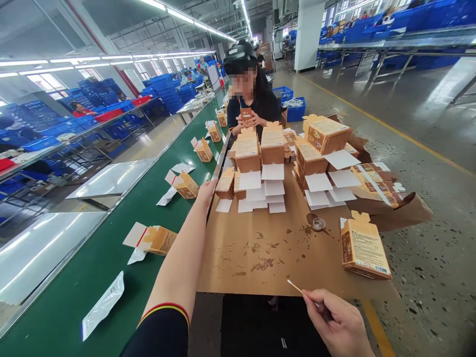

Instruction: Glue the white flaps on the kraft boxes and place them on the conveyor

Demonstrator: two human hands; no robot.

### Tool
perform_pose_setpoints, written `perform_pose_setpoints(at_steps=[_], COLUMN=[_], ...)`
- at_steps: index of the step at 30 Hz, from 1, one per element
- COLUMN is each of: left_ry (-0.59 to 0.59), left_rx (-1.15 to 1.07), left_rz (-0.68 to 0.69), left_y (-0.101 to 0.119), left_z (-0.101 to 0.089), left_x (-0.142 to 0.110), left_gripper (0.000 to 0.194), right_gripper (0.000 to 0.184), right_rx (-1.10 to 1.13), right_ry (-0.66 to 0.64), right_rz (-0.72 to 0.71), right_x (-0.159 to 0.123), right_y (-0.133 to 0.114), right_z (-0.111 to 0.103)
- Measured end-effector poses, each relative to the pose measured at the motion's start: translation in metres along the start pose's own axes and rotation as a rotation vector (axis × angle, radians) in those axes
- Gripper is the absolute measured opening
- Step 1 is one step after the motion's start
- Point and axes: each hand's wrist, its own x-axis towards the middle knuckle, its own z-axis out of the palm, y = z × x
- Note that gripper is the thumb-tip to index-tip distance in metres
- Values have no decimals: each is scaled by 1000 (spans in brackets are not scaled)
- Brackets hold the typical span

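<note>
Swab point(295, 286), one, in right hand point(339, 318); dish point(319, 224), one

The right hand point(340, 320) grips a cotton swab point(295, 286) between thumb and fingers, at the near edge of the table point(223, 275). The left hand point(207, 192) extends forward to the edge of a green belt point(139, 287); its finger position is unclear. Right of the left hand: stacked brown boxes point(247, 154), white flaps extended. Forward of the right hand: a small clear cup point(319, 224) and, farther right, a single box point(366, 245). Left of the left hand: open cartons point(187, 186) and silver packets point(104, 307). Beyond both hands, a co-worker point(265, 101) holds a small box point(246, 116).
</note>
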Motion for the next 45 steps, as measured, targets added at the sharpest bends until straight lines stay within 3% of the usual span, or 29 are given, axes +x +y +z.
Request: perform_pose_setpoints(at_steps=[2, 4, 8, 12, 15, 18, 23, 27, 32, 37, 40, 45], left_ry=[-97, -158, -198, -191, -179, -168, -225, -248, -278, -283, -263, -187], left_rx=[29, 22, -95, -221, -276, -235, -152, -152, -189, -192, -143, 120], left_rz=[-93, -141, -131, -90, -73, -43, 48, 42, 23, 35, 108, 211], left_y=[-1, -7, -25, -62, -97, -120, -122, -118, -115, -113, -116, -126], left_z=[10, 5, -44, -91, -94, -80, -71, -71, -67, -64, -63, -65], left_x=[9, 5, -35, -108, -162, -190, -194, -199, -207, -210, -218, -237], left_gripper=[33, 31, 40, 78, 88, 89, 86, 86, 88, 88, 86, 86], right_gripper=[31, 31, 34, 34, 35, 41, 32, 30, 34, 36, 38, 37], right_rx=[-27, -38, -14, -20, -50, -125, -187, -254, -303, -294, -244, -154], right_ry=[-4, 12, 80, 41, -69, -220, -385, -491, -565, -492, -418, -255], right_rz=[20, 39, 47, 37, -57, -175, -239, -260, -269, -237, -234, -177], right_x=[-6, -9, -5, 3, 14, 30, 46, 49, 53, 59, 55, 28], right_y=[-1, -1, 3, 7, 6, 4, 7, 11, 21, 26, 22, 9], right_z=[-7, -13, -20, -17, 4, 45, 112, 129, 127, 116, 94, 36])
